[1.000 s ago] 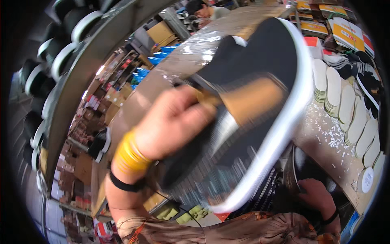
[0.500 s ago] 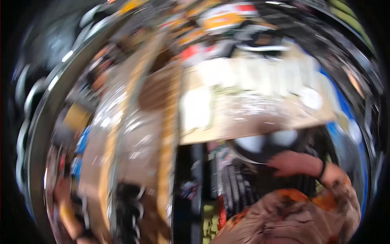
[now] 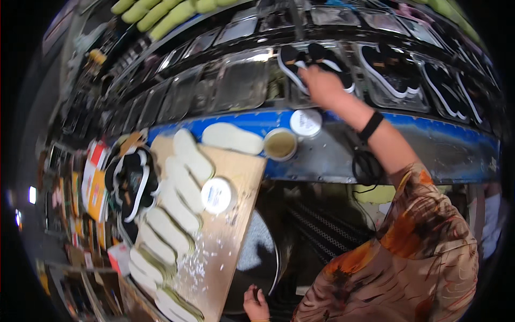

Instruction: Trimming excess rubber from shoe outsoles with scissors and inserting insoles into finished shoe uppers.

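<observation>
Black shoes with white soles (image 3: 290, 60), a pair, lie in a clear tray beyond the wooden board (image 3: 225, 252) and to its right, and our right hand (image 3: 323, 88) is there with its fingertips at them. That hand is blurred, so we cannot tell whether its fingers have closed on a shoe. Our left hand (image 3: 257, 308) is well apart from the right, low down and to the right of the board's near end; its fingers are bent, and we cannot tell whether they hold anything.

On the board we have pale insoles (image 3: 170, 236), several in stacks, a white round lid (image 3: 216, 195) and scattered white scraps (image 3: 197, 263). Just beside the board's far right corner stands an open tub (image 3: 280, 145), with a second white lid (image 3: 306, 123) next to it, farther from the board. Past the board's far edge runs a blue metal ledge (image 3: 445, 150), and to the right of the board we see a black cable (image 3: 367, 167) on it. Orange-and-white boxes (image 3: 95, 189) stand left of the board.
</observation>
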`<state>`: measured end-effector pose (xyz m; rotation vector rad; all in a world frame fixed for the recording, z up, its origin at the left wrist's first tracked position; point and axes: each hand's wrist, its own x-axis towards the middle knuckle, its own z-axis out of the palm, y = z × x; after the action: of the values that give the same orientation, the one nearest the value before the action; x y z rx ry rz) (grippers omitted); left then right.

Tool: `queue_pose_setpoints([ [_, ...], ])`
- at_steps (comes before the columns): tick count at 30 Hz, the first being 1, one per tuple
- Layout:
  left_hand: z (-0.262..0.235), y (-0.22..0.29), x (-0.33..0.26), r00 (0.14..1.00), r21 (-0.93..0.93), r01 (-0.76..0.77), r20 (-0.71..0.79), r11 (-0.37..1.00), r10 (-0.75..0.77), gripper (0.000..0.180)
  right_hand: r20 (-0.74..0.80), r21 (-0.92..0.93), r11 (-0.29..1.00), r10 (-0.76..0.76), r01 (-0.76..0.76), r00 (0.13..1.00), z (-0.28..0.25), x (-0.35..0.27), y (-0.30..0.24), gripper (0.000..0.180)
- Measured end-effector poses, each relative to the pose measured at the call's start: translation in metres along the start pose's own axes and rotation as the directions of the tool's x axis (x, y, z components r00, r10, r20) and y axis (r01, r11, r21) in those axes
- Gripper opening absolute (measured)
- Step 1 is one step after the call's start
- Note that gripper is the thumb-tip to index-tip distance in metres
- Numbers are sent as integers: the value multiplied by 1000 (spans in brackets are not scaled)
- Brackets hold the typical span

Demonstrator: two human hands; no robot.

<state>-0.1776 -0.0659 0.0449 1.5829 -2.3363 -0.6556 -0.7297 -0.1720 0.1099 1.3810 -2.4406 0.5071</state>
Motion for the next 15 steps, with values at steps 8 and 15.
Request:
queue_pose_setpoints([
  [8, 58, -17, 28, 990, 24, 124, 67, 992, -126, 33, 239, 127, 975, 149, -183, 960, 30, 54, 85, 55],
  [15, 59, -19, 26, 992, -52, 128, -12, 990, -129, 29, 187, 248, 929, 232, -275, 954, 20, 75, 44, 31],
])
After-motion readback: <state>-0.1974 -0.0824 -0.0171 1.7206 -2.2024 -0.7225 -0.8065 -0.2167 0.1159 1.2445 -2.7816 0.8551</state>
